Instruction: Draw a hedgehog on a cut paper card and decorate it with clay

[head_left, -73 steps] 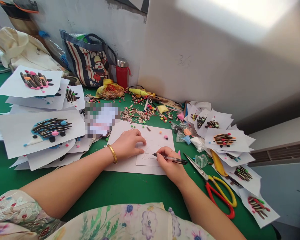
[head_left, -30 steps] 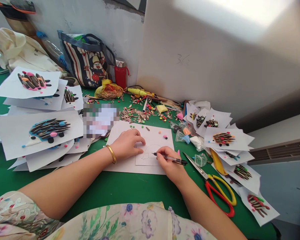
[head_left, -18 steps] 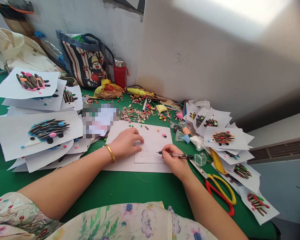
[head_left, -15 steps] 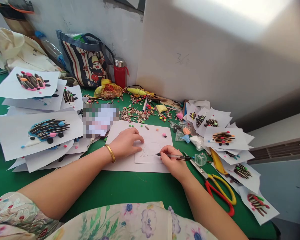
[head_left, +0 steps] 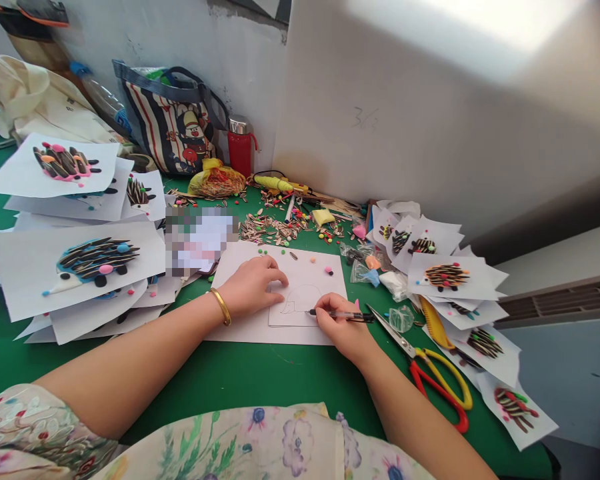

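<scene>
A small white card [head_left: 295,319] with a thin outline drawn on it lies on a larger white sheet [head_left: 245,330]. My left hand [head_left: 256,285] rests at the card's upper left, fingers apart, with nothing in it. In my right hand [head_left: 341,327] is a black pen [head_left: 347,315], pinched between the fingers, its tip at the lower part of the drawing. Small clay balls and a seed lie along the sheet's upper part.
Scissors [head_left: 405,343] lie right of my right hand. Stacked hedgehog pictures stand at left [head_left: 30,273] and right [head_left: 480,283]. Behind are scattered seeds [head_left: 267,229], a red bottle [head_left: 240,150] and a striped bag [head_left: 167,127]. The table [head_left: 230,380] is green.
The pen tip has moved slightly left and down over the card, along with my right hand. My left hand has stayed in place.
</scene>
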`<state>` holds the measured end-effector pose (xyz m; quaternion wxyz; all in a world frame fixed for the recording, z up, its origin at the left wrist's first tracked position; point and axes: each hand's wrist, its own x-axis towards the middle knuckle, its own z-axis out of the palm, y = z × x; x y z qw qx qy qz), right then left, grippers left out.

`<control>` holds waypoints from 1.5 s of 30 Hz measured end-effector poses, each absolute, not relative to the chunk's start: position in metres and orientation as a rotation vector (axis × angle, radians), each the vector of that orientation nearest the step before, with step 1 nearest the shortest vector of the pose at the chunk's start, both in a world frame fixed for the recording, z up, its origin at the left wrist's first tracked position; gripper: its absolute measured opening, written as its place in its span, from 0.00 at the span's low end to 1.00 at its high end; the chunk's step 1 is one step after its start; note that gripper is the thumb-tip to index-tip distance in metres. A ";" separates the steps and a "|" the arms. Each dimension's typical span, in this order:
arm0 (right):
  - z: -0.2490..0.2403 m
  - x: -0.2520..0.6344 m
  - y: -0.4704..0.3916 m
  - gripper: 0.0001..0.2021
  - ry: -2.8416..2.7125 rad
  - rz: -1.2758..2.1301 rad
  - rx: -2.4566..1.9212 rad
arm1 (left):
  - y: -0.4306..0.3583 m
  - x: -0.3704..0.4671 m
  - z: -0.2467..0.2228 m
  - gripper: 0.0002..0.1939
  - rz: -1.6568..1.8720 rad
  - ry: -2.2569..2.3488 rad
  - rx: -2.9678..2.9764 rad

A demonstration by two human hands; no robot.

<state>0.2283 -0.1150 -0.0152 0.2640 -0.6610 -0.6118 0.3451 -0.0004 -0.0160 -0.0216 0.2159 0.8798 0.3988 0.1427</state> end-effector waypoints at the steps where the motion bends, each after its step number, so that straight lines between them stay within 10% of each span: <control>1: -0.015 0.228 -0.115 0.07 -1.657 0.931 -1.786 | -0.016 0.000 -0.022 0.13 0.397 1.106 2.438; 45: -0.015 0.231 -0.115 0.07 -1.639 0.899 -1.808 | -0.016 -0.001 -0.023 0.13 0.406 1.098 2.438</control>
